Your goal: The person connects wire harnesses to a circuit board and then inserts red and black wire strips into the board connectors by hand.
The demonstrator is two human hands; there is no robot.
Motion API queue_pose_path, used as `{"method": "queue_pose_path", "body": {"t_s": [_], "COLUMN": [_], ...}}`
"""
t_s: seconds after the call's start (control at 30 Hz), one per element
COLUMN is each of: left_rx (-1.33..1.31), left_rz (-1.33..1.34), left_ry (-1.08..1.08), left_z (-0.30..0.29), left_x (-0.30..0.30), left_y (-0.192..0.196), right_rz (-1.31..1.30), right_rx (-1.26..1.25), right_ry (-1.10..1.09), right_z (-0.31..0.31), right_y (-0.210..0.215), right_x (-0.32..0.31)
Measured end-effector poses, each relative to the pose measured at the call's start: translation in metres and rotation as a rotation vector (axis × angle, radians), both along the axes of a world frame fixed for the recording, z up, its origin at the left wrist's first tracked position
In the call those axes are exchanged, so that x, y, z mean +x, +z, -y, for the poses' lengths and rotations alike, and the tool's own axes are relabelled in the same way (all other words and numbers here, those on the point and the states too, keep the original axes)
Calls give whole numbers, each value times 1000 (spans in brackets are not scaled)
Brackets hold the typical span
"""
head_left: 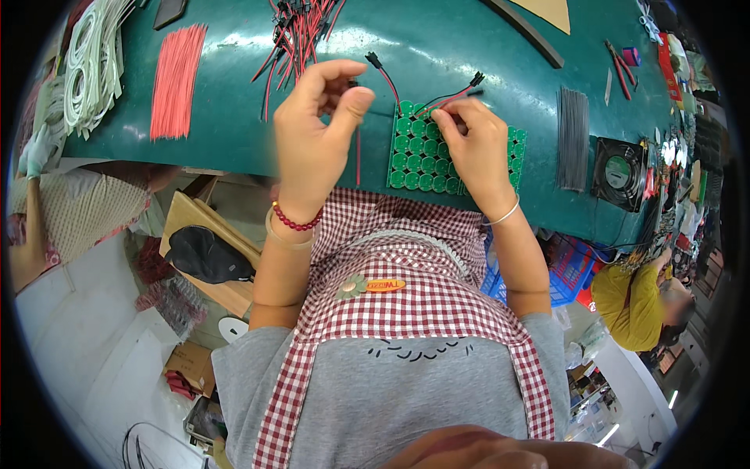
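A panel of round green circuit boards (414, 166) lies near the table's front edge. Two red and black leads with black plugs stick up from its far edge, one lead (385, 80) at the left and another lead (459, 95) farther right. Over the panel, my right hand (480, 152) is closed, thumb and finger pinched at the lower end of the right-hand lead. My left hand (312, 133), left of the panel, curls thumb and forefinger round a black-plugged connector lead (358, 160), whose red wire hangs below the thumb. The hand partly hides this lead.
A heap of connector leads (301, 31) lies beyond my left hand. Farther left are a bundle of red wires (178, 82) and coiled white cables (94, 62). At the right are black wires (573, 139), a fan (619, 173) and red-handled pliers (621, 70). Other people sit at both sides.
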State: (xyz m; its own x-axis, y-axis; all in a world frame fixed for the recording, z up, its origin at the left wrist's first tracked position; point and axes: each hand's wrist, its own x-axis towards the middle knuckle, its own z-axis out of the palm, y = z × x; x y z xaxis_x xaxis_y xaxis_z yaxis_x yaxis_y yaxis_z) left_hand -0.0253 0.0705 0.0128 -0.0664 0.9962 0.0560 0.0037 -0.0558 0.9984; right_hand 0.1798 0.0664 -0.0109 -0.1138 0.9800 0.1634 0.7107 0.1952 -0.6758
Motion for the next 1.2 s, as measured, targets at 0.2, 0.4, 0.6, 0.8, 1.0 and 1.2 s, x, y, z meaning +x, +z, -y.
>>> {"method": "queue_pose_path", "body": {"t_s": [0.2, 0.4, 0.6, 0.8, 1.0, 1.2], "left_rx": [79, 87, 113, 290, -16, -112], "left_rz": [73, 153, -75, -1315, -1230, -939], "left_ry": [-102, -330, -156, 229, 166, 247], "left_z": [0, 9, -21, -65, -54, -41], "left_x": [12, 22, -7, -44, -33, -35], "left_y": [5, 7, -3, -48, -40, -24], "right_rz": [-70, -1061, -805, -592, -469, -413], "right_rx": [-229, -938, -478, -333, -271, -172], "right_ry": [74, 309, -67, -167, -160, -71], "right_z": [20, 37, 37, 3, 2, 0], "right_y": [39, 33, 20, -8, -8, -10], "right_x": [-10, -17, 2, 24, 22, 21]}}
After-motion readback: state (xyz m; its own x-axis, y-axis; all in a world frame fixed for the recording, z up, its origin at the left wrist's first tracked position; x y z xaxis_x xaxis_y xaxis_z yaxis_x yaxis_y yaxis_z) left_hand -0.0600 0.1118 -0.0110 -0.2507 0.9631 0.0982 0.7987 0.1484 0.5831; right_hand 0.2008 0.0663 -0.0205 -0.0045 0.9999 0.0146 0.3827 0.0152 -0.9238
